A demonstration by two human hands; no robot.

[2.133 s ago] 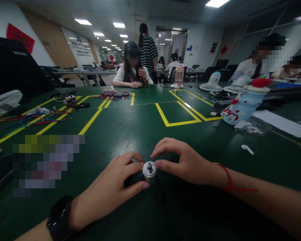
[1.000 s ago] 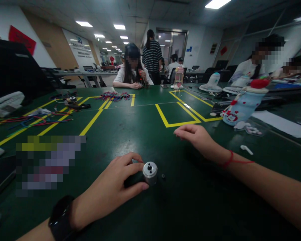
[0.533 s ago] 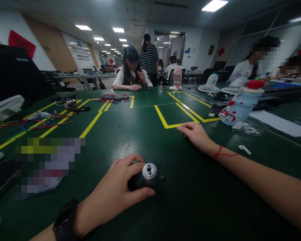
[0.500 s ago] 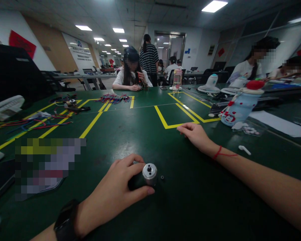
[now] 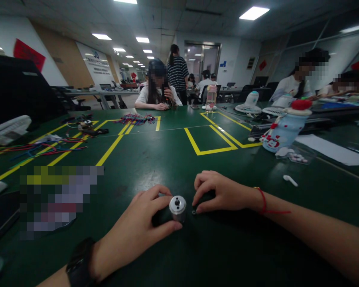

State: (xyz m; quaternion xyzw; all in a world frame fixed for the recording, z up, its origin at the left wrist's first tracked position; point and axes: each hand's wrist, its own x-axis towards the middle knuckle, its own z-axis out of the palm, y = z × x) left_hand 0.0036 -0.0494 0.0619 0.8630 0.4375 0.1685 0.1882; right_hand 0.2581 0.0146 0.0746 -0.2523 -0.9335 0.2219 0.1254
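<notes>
A small silver motor (image 5: 178, 211) stands upright on the green table, its round top with a central shaft and small dark holes facing up. My left hand (image 5: 143, 219) is closed about it from the left, thumb at the near side and fingers at the far side. Just right of the motor lies a tiny ring-shaped metal part (image 5: 194, 212), perhaps a small gear. Beside that part is my right hand (image 5: 212, 191), thumb and forefinger curved with a small gap between their tips. It is nearest the tiny part; contact is unclear.
Wires (image 5: 54, 145) lie at the left, with another wire bundle (image 5: 137, 118) further back. On the right are a blue bottle (image 5: 283, 129), a white earbud (image 5: 290, 180) and white paper (image 5: 332, 149). A person (image 5: 158, 87) sits across the table (image 5: 131, 155).
My right hand has come left and toward me, from the yellow tape down to the tiny ring-shaped part. My left hand stays around the motor.
</notes>
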